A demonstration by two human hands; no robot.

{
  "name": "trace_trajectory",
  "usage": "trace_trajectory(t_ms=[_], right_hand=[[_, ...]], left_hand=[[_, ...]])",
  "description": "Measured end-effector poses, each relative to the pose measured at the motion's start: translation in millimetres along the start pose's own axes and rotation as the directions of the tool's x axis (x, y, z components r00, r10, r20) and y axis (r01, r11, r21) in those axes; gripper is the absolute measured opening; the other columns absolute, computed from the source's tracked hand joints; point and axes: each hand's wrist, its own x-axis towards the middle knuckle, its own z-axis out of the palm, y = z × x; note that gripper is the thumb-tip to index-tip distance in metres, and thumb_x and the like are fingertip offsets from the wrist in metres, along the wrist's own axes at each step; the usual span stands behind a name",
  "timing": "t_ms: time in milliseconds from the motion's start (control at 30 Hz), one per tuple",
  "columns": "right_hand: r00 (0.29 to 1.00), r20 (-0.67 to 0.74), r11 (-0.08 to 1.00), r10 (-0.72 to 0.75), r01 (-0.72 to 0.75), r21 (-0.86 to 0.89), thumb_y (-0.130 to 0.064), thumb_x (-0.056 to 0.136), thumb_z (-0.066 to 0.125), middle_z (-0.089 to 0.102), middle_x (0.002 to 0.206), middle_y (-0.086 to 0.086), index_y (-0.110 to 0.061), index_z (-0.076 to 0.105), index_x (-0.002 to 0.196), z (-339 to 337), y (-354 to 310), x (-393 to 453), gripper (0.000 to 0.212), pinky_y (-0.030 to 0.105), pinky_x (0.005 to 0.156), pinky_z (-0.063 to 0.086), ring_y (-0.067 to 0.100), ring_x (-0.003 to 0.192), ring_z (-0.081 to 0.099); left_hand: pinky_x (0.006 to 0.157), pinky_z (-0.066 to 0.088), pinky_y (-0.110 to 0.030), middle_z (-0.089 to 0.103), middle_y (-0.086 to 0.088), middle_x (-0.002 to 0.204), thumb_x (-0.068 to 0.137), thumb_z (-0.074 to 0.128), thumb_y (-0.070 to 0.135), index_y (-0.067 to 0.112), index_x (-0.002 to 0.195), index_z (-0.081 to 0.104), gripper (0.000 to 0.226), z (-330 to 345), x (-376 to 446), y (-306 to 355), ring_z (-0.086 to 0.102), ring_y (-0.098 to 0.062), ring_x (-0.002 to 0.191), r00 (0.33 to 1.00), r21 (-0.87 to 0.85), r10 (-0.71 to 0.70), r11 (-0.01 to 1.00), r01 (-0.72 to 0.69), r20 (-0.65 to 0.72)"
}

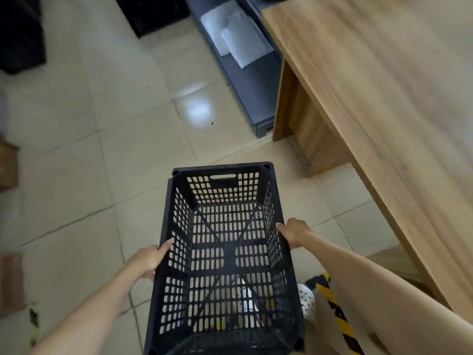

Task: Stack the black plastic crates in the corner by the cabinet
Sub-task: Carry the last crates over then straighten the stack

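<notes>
A person carries an empty black plastic crate above a beige tiled floor, seen from a head-worn camera looking down. The left hand grips the crate's left long rim, thumb over the top edge and fingers wrapped beneath; the right hand clasps the opposite rim in the same way. The crate is open side up, its perforated walls and base showing the tiles and a white spotted shoe through the slots, and a handle slot is cut in its far end wall. To the right stands a wooden worktop, its surface blurred. Beyond it, a grey shelf unit on the floor holds folded white sheets. Dark, crate-like shapes sit at the top of the frame, one near the shelf unit and another at far left; blur keeps their detail unclear.
</notes>
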Motion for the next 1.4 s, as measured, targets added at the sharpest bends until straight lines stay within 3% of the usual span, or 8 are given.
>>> trace_trajectory(t_ms=[133, 300, 433, 733, 967, 1100, 1233, 1400], right_hand=[[0.994, 0.022, 0.984, -0.111, 0.113, -0.138, -0.043, 0.1, 0.037, 0.061, 0.073, 0.007, -0.007, 0.052, 0.093, -21, -51, -61, 0.04, 0.028, 0.058, 0.051, 0.021, 0.059, 0.061], [0.932, 0.011, 0.846, -0.362, 0.333, -0.415, -0.048, 0.101, 0.029, 0.061, 0.065, 0.005, -0.013, 0.051, 0.068, -50, -117, -133, 0.053, 0.036, 0.086, 0.052, 0.022, 0.074, 0.064], [0.887, 0.054, 0.756, -0.459, 0.422, -0.5, -0.05, 0.1, 0.029, 0.065, 0.071, 0.007, -0.012, 0.055, 0.073, -58, -166, -171, 0.053, 0.035, 0.081, 0.049, 0.021, 0.07, 0.064], [0.824, 0.147, 0.571, -0.547, 0.495, -0.655, -0.05, 0.101, 0.029, 0.062, 0.082, 0.008, -0.008, 0.054, 0.074, 19, -270, -249, 0.056, 0.036, 0.093, 0.045, 0.02, 0.072, 0.058], [0.811, 0.27, 0.468, -0.518, 0.534, -0.704, -0.061, 0.097, 0.024, 0.072, 0.106, 0.017, 0.001, 0.064, 0.114, 110, -321, -291, 0.076, 0.038, 0.1, 0.046, 0.026, 0.081, 0.065], [0.783, 0.341, 0.392, -0.52, 0.574, -0.719, -0.064, 0.095, 0.023, 0.072, 0.109, 0.017, 0.0, 0.063, 0.118, 160, -354, -315, 0.079, 0.039, 0.1, 0.044, 0.025, 0.077, 0.066], [0.733, 0.454, 0.357, -0.506, 0.658, -0.663, -0.067, 0.093, 0.022, 0.07, 0.112, 0.02, 0.002, 0.06, 0.122, 209, -398, -332, 0.084, 0.042, 0.096, 0.052, 0.03, 0.085, 0.072], [0.673, 0.562, 0.252, -0.48, 0.72, -0.647, -0.062, 0.096, 0.025, 0.064, 0.123, 0.023, 0.007, 0.051, 0.131, 268, -463, -362, 0.081, 0.04, 0.089, 0.055, 0.035, 0.099, 0.069]], left_hand=[[0.085, 0.054, -0.033, 0.074, -0.003, 0.098, 0.086, 0.017, 0.077, 0.013, 0.108, 0.067, 0.084, -19, -79, -49, 0.068, -0.016, 0.081, 0.976, 0.075, 0.022, 0.997, -0.005, -0.218], [0.073, 0.054, -0.03, 0.071, -0.005, 0.082, 0.097, 0.03, 0.061, 0.002, 0.1, 0.062, 0.067, -46, -167, -78, 0.066, -0.015, 0.063, 0.939, -0.072, -0.046, 0.997, 0.023, -0.341], [0.079, 0.058, -0.034, 0.07, -0.002, 0.064, 0.092, 0.024, 0.07, 0.015, 0.076, 0.054, 0.065, -57, -206, -108, 0.07, -0.015, 0.058, 0.908, -0.071, -0.072, 0.996, 0.047, -0.412], [0.082, 0.057, -0.033, 0.064, -0.001, 0.048, 0.096, 0.011, 0.065, 0.011, 0.079, 0.059, 0.074, -65, -255, -215, 0.067, -0.015, 0.054, 0.89, -0.193, -0.204, 0.972, 0.134, -0.408], [0.083, 0.052, -0.035, 0.064, -0.002, 0.053, 0.093, 0.004, 0.068, 0.014, 0.06, 0.058, 0.084, -59, -288, -315, 0.068, -0.019, 0.061, 0.84, -0.256, -0.302, 0.945, 0.202, -0.451], [0.069, 0.045, -0.031, 0.06, 0.0, 0.056, 0.085, 0.0, 0.076, 0.019, 0.071, 0.056, 0.081, -59, -309, -365, 0.064, -0.02, 0.065, 0.817, -0.355, -0.384, 0.904, 0.238, -0.43], [0.059, 0.039, -0.029, 0.059, -0.001, 0.071, 0.095, 0.004, 0.065, 0.026, 0.12, 0.06, 0.072, -65, -329, -404, 0.056, -0.018, 0.062, 0.793, -0.367, -0.477, 0.864, 0.345, -0.378], [0.08, 0.046, -0.036, 0.068, -0.005, 0.086, 0.094, 0.0, 0.066, 0.014, 0.09, 0.061, 0.08, -76, -347, -443, 0.065, -0.024, 0.08, 0.694, -0.435, -0.612, 0.78, 0.45, -0.38]])
